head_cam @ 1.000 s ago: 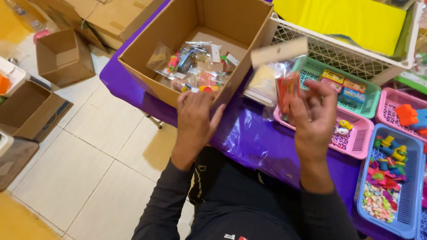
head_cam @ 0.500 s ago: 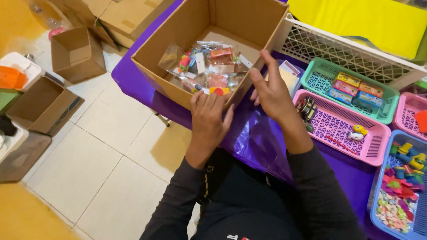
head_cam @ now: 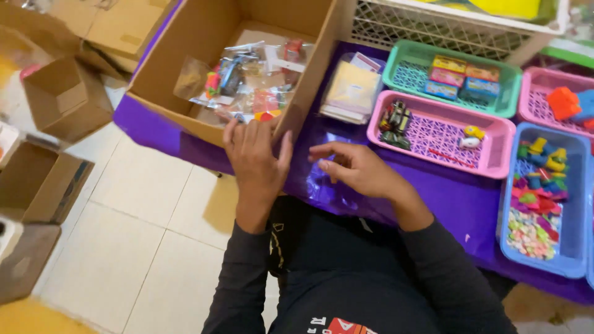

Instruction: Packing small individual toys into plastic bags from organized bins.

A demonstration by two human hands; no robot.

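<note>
Head view, looking down at two bare hands over a table covered in purple plastic sheet (head_cam: 433, 198).

Left hand (head_cam: 255, 162) laid flat against the near corner of a large open cardboard box (head_cam: 185, 74), fingers spread narrowly, thumb out toward the right, holding nothing. Inside the box, just beyond the left fingertips, a heap of small clear packets of colourful items (head_cam: 253, 80).

Right hand (head_cam: 356, 168) resting on the purple sheet just right of the left hand, fingers loosely curled and pointing left, empty, apart from the box.

Beyond the right hand, a stack of clear bags with a yellow card (head_cam: 354, 89) lying beside the box wall. Right of and beyond the right hand, a pink tray (head_cam: 495, 162) with a few small toys. Farther beyond, a green tray (head_cam: 408, 77) with coloured little boxes, and behind that a white lattice basket (head_cam: 433, 28). Far right of the right hand, a blue tray (head_cam: 572, 266) full of tiny coloured pieces, and above it a second pink tray (head_cam: 535, 105) with orange and blue blocks.

Left of the left hand, down on the tiled floor, several empty cardboard boxes (head_cam: 65, 99). Dark long sleeves on both arms.
</note>
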